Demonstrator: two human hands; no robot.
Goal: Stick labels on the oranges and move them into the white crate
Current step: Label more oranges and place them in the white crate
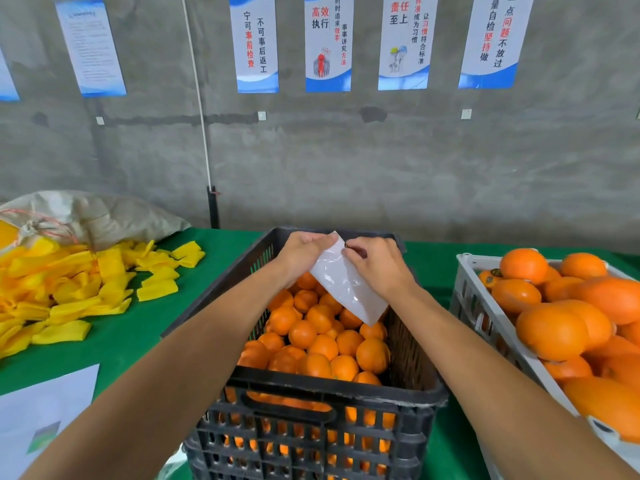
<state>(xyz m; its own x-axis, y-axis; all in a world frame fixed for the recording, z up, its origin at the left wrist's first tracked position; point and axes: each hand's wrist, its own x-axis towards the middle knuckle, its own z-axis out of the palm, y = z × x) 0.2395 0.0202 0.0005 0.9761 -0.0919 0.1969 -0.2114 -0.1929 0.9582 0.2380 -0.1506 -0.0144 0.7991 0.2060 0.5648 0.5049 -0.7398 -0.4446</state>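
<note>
Left hand (304, 252) holds the label sheet (346, 289); right hand (375, 263) pinches its 12 o'clock edge. Sheet likely thin, floppy, slick: grip edges.

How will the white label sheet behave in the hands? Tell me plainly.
The label sheet is probably thin and floppy: it hangs slanted below where the left hand holds it. Its glossy shine suggests it is slippery. The right hand pinches at its top edge, so it likely weighs little.
</note>
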